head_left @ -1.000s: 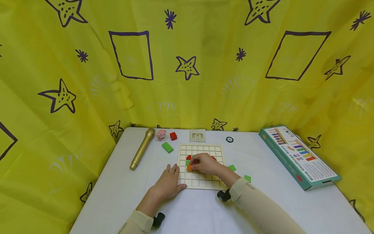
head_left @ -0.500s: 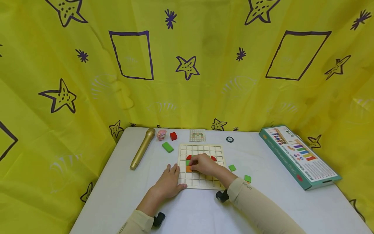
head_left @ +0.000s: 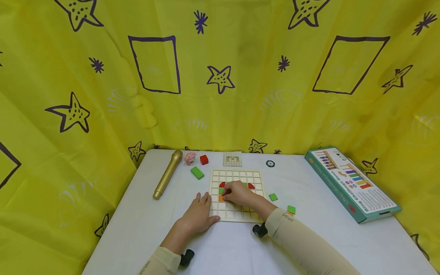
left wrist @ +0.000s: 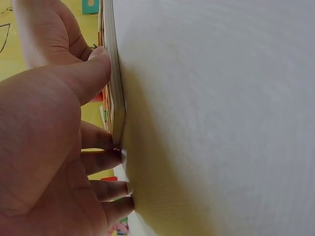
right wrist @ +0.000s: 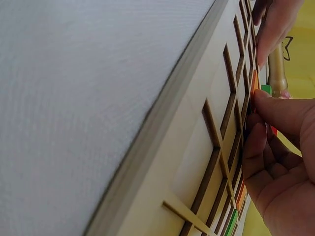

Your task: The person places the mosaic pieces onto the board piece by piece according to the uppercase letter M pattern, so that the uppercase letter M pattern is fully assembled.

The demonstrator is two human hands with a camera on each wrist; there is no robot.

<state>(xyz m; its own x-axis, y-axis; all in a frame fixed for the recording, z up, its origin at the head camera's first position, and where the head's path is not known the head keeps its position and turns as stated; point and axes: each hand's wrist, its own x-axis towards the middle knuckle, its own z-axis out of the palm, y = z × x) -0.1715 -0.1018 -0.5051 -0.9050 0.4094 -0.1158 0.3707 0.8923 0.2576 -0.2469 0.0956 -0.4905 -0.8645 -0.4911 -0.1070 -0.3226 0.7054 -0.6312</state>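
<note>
A wooden grid board (head_left: 235, 214) lies on the white table (head_left: 144, 225). My right hand (head_left: 227, 196) reaches over the board, its fingers curled down onto an orange block (head_left: 221, 198) in a left cell. In the right wrist view thumb and fingertips (right wrist: 256, 137) pinch that orange block (right wrist: 254, 82). Two red quarter-round pieces (head_left: 222, 185) and a green piece (head_left: 220, 190) sit in cells beside it. My left hand (head_left: 209, 208) lies flat on the table at the board's near left corner. Its thumb (left wrist: 93, 69) presses the board's edge (left wrist: 114, 98).
Left of the board lie a gold microphone (head_left: 167, 174), a pink toy (head_left: 189, 158), a red block (head_left: 204, 159) and a green block (head_left: 197, 172). A pattern card (head_left: 232, 159) lies behind it. Two green tiles (head_left: 273, 197) and a teal box (head_left: 350, 183) lie on the right. Yellow cloth surrounds the table.
My right hand and forearm have crept slightly left over the board, still on the orange block. The left hand has stayed put.
</note>
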